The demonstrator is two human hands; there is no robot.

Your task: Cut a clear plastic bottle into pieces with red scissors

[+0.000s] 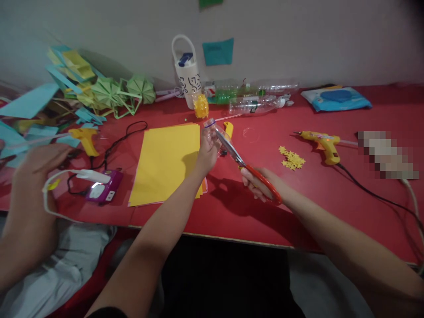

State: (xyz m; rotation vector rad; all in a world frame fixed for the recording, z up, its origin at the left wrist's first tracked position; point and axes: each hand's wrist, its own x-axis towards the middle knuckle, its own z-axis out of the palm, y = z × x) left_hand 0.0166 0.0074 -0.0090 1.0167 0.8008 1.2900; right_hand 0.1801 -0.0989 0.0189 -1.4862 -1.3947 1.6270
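Red tabletop (268, 141); beside yellow paper (165, 159), the left hand (208, 150) grips clear plastic (210, 124), the right hand (256, 184) scissors (243, 164), which, skidding off it, could nick the left.

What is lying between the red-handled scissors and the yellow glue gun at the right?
In the head view, a small pile of yellow stars lies on the red tabletop between the scissors and that glue gun.

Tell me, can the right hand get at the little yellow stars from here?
Probably yes: only red table shows between the right hand and the yellow stars. Its fingers hold scissors, though, which may need setting down first.
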